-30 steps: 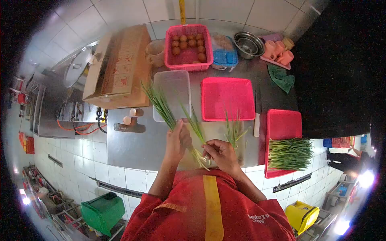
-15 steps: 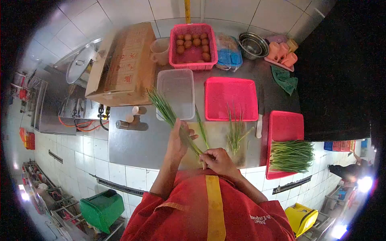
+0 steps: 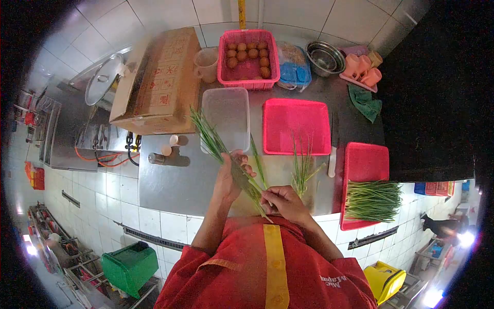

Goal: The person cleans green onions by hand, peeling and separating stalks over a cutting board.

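Observation:
A bunch of long green stalks (image 3: 210,135) lies across my left hand (image 3: 229,177), whose fingers curl round it. At the pale root ends, my right hand (image 3: 282,202) is closed in a pinch; what exactly sits between its fingertips is too small to tell. Beneath both hands is a pale cutting board (image 3: 280,167). A few loose stalks (image 3: 257,162) rest on it between my hands, and a small pile of thin stalks (image 3: 302,172) lies farther right. Beside the board is a knife (image 3: 332,162) with a white handle.
A red tray (image 3: 366,164) at the right holds many green stalks. Behind the board stand a clear plastic container (image 3: 225,118) and a pink tray (image 3: 297,127). Farther back are a cardboard box (image 3: 159,87), a pink basket (image 3: 249,77) of round brown items and metal bowls (image 3: 325,57).
The loose stalks beside my right hand now lie on the board. My left hand keeps the bunch, while my right hand has shifted along its root ends. The view has turned slightly.

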Tool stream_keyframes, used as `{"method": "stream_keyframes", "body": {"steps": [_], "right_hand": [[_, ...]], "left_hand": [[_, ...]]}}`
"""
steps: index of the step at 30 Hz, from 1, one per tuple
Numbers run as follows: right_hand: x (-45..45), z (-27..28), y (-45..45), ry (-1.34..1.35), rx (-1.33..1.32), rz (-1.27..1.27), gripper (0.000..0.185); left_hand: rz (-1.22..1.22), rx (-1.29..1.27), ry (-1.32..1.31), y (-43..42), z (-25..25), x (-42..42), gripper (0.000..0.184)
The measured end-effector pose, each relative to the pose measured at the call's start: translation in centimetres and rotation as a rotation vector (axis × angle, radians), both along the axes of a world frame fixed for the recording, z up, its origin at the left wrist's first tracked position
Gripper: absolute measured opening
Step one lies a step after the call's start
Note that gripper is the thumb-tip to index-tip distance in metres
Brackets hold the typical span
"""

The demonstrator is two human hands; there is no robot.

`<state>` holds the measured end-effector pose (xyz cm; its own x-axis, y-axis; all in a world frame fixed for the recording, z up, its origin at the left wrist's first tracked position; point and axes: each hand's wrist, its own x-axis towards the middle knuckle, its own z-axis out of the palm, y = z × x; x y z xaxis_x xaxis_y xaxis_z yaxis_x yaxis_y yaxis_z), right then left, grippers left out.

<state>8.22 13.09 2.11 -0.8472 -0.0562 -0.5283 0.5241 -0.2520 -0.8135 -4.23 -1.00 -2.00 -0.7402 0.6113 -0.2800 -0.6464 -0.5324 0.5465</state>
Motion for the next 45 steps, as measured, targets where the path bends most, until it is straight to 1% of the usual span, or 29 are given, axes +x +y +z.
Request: {"method": "stream_keyframes", "body": {"steps": [2,4,5,7,8,10,13,17,20,22,26,29,31,33,35,37,38,39,41,42,44,45], "right_hand": [[0.1,0.0,0.1,-0.002,-0.021,-0.013,0.027],[0.2,-0.4,0.1,0.071,0.093,0.005,0.029],[0.2,-0.5,0.2,0.071,0.093,0.005,0.029],[0.1,-0.9,0.3,0.12,0.239,0.141,0.03],[0.1,-1.1,0.2,0.12,0.238,0.14,0.03],[0.0,-1.4,0.0,0.15,0.371,0.193,0.03],[0.0,-1.1,0.0,0.187,0.442,0.222,0.029],[0.1,-1.1,-0.2,0.196,0.438,0.227,0.029],[0.1,-1.0,-0.3,0.154,0.459,0.232,0.028],[0.1,-1.2,-0.3,0.23,0.515,0.243,0.029],[0.3,-1.7,-0.7,0.225,0.483,0.23,0.031],[0.1,-1.5,-0.8,0.186,0.475,0.284,0.027],[0.1,-2.2,-0.9,0.209,0.48,0.288,0.034],[-0.1,-1.9,-0.4,0.172,0.494,0.288,0.033],[-0.1,-2.3,0.2,0.135,0.507,0.285,0.033],[0.2,-3.4,0.7,0.086,0.486,0.077,0.03],[0.1,-3.8,1.2,0.062,0.58,0.112,0.025],[0.2,-4.4,1.2,0.055,0.577,0.108,0.025],[0.5,-6.1,1.3,0.212,0.868,0.019,0.02],[0.7,-7.1,1.2,0.207,0.87,0.012,0.02],[1.2,-9.0,0.8,0.041,1.111,0.102,0.016],[1.3,-9.7,0.7,0.04,1.115,0.097,0.016]], "left_hand": [[0.025,-0.038,-0.03,0.2,0.6,0.1,0.054],[0.037,-0.045,-0.057,0.4,0.7,0.2,0.053],[0.05,-0.052,-0.085,0.5,0.7,0.2,0.051],[0.038,-0.06,-0.065,0.4,0.7,0.1,0.05],[0.027,-0.067,-0.046,0.4,0.7,0.1,0.049],[0.018,-0.069,-0.038,0.4,0.5,0.2,0.048],[0.009,-0.066,-0.027,0.4,0.4,0.4,0.046],[0.018,-0.062,-0.031,0.1,0.4,0.9,0.042],[0.033,-0.086,-0.037,-0.2,0.3,1.4,0.041],[0.058,-0.101,-0.063,-0.1,0.4,1.7,0.043],[0.096,-0.146,-0.068,-0.5,0.6,2.3,0.043],[0.071,-0.073,-0.097,-1.1,0.6,2.6,0.04],[0.097,-0.086,-0.126,-1.0,0.7,2.5,0.04],[0.122,-0.101,-0.153,-1.2,0.4,2.4,0.04],[0.141,-0.077,-0.109,-1.8,-0.1,2.4,0.04],[0.16,-0.072,-0.119,-2.4,-0.1,2.2,0.04],[0.177,-0.066,-0.122,-2.6,-0.1,2.2,0.04],[0.171,-0.07,-0.127,-2.7,-0.1,2.1,0.04],[0.198,-0.049,-0.143,-2.8,0.0,1.9,0.041],[0.189,-0.049,-0.144,-2.9,0.0,1.8,0.041],[0.166,-0.04,-0.122,-2.9,-0.1,1.6,0.042],[0.161,-0.036,-0.12,-2.9,-0.1,1.5,0.042]]}}
